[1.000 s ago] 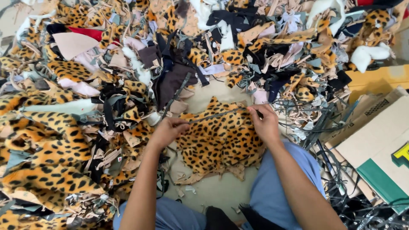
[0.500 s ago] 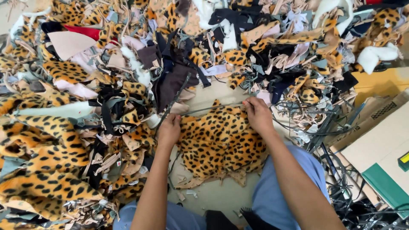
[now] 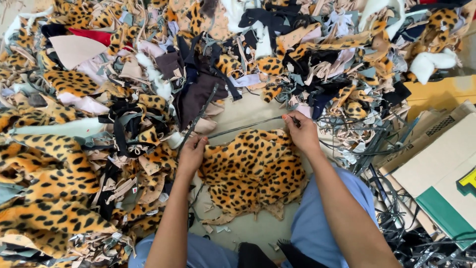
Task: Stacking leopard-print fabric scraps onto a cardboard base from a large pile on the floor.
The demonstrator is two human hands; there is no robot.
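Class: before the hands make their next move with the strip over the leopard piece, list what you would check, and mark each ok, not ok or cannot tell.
1. Right hand has a grip on the strip: ok.
2. Left hand has a grip on the strip's other end: ok.
3. Strip taut between the hands: ok.
4. Leopard piece lies flat: ok.
5. Strip free of the scrap pile: cannot tell.

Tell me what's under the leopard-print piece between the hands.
The leopard-print piece lies flat on a pale beige surface, which shows around its edges, with small trimmings below. Whatever lies directly beneath the fabric is covered and cannot be seen.
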